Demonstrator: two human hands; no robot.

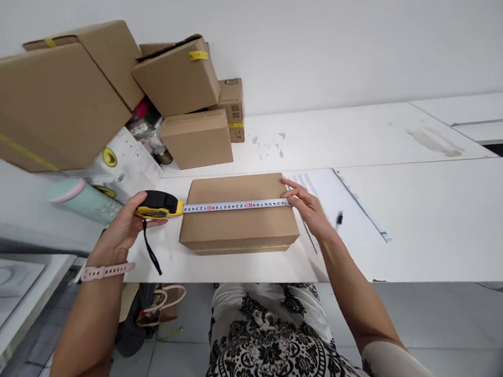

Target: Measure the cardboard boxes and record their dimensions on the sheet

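A closed brown cardboard box lies flat on the white table in front of me. Across its top, lengthwise, runs the pulled-out blade of a tape measure. My left hand is wrapped round the yellow and black case, just off the box's left end, and a black wrist strap dangles from it. At the box's right end, my right hand pinches the tip of the blade against the edge, its index finger stretched along the far corner.
Several cardboard boxes are stacked at the back left. A mint-green tumbler lies near my left hand, beside a white carton with avocado pictures. Right of the box are papers under a clear folder and a small black-capped pen.
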